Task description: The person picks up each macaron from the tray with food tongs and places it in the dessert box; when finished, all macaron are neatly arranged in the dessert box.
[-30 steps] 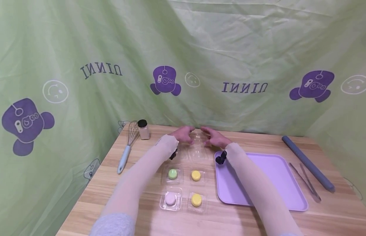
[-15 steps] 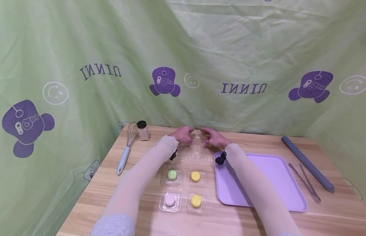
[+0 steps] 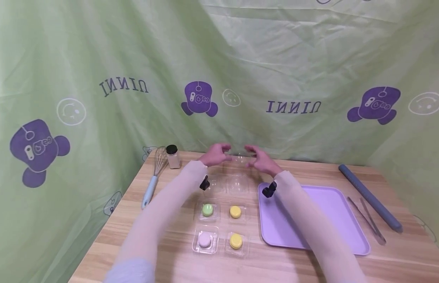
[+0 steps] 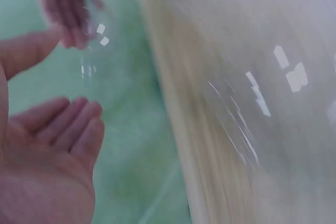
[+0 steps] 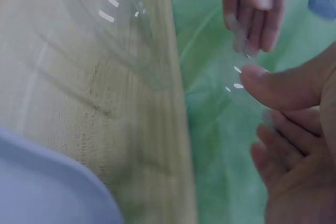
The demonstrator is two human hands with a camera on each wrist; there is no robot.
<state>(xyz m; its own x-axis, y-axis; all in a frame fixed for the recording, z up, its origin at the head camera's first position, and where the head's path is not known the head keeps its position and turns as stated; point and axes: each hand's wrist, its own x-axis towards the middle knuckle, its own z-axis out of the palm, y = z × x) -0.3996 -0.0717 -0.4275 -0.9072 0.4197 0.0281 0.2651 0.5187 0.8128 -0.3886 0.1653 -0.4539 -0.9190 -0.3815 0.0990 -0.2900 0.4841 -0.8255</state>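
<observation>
At the table's back edge, my left hand (image 3: pixel 215 154) and right hand (image 3: pixel 263 160) face each other and hold a clear domed plastic lid (image 3: pixel 240 158) between them. In the right wrist view, thumb and fingers grip the edge of this lid (image 5: pixel 234 80); the left hand's fingers (image 5: pixel 254 27) are at its far side. Two more clear lids (image 3: pixel 237 183) (image 3: pixel 215 183) lie on the table just in front of the hands. Nearer are small clear trays with a green macaron (image 3: pixel 207 210), a pink macaron (image 3: pixel 204 239) and two yellow macarons (image 3: pixel 235 212) (image 3: pixel 236 241).
A lilac tray (image 3: pixel 332 220) lies under the right forearm. Beyond it on the right are metal tongs (image 3: pixel 368 220) and a blue-grey rolling pin (image 3: pixel 369 197). A whisk (image 3: pixel 153 179) and a black-capped jar (image 3: pixel 173 157) stand at the back left. A green curtain (image 3: pixel 293 59) hangs behind.
Both hands have moved slightly up and back, carrying one lid with them. The two lids in front of them now show more fully.
</observation>
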